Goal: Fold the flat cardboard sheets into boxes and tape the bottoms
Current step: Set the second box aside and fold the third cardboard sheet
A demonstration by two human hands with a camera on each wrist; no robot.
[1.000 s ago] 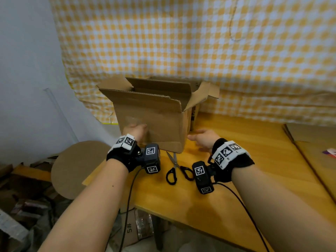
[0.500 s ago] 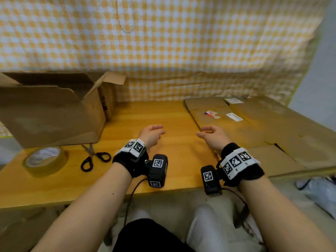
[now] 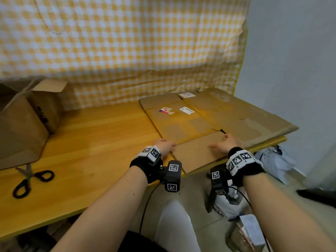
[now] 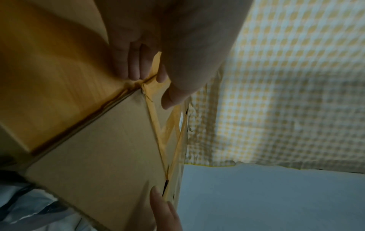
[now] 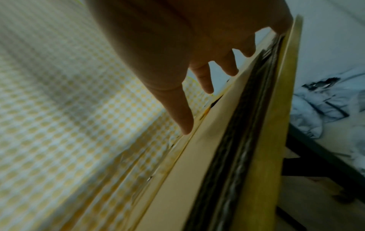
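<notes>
A stack of flat cardboard sheets (image 3: 200,124) lies on the right end of the wooden bench (image 3: 94,142), its near flap (image 3: 198,151) reaching the bench's front edge and overhanging it a little, its far corner pushed up against the yellow checked cloth (image 3: 118,42) hung behind. The left hand (image 3: 164,145) is at the left edge of that flap, where the flap meets the sheet's main panel; in the left wrist view its fingers (image 4: 134,62) lie straight and close together on the bench right at the cardboard's edge, with the thumb (image 4: 173,96) laid on top of the sheet, so the hand is flat and holds nothing yet. The right hand (image 3: 226,144) rests on the flap's right side, near the dark slit at the fold; from the right wrist its fingers (image 5: 203,78) are spread and straight, tips touching the top sheet beside the layered edges of the stack, gripping nothing. Left of the stack the bench top is bare wood as far as a folded cardboard box (image 3: 23,120) standing with its flaps up at the left end. Black-handled scissors (image 3: 31,180) lie in front of that box, near the bench's front edge, well apart from both hands.
</notes>
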